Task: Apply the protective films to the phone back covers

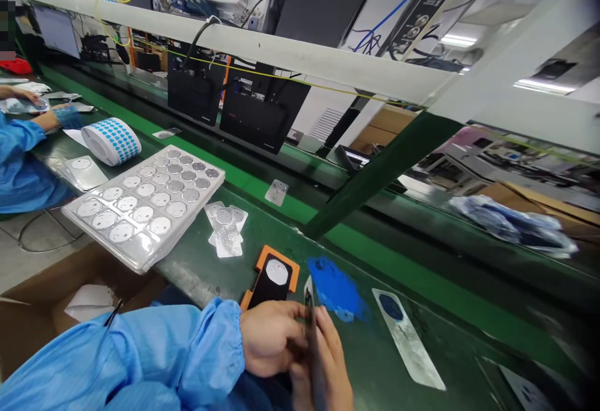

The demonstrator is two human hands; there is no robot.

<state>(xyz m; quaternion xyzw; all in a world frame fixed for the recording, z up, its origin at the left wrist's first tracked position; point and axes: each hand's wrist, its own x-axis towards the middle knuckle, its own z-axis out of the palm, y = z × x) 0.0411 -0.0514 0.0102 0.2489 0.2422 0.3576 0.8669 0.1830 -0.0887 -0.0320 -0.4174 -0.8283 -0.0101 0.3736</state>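
Note:
My left hand (268, 337) and my right hand (332, 351) are closed on a thin flat plate (309, 317) seen nearly edge-on. Its faces are mostly hidden by the angle and my fingers. Just beyond my left hand lies a black holder with orange corners (294, 278), with a round white disc (277, 271) on it. A blue film-like heap (335, 289) is on the green bench past my right hand. To the right of it rests a long silvery plate (415, 348) with a dark round spot near its far end.
A clear tray of round white discs (152, 245) stands on the left, beside overlapping clear cards (228, 236). Behind it is a roll of blue-dotted labels (115, 139). A co-worker's hand (23, 95) is at far left. A slanted green post (370, 177) rises from the bench.

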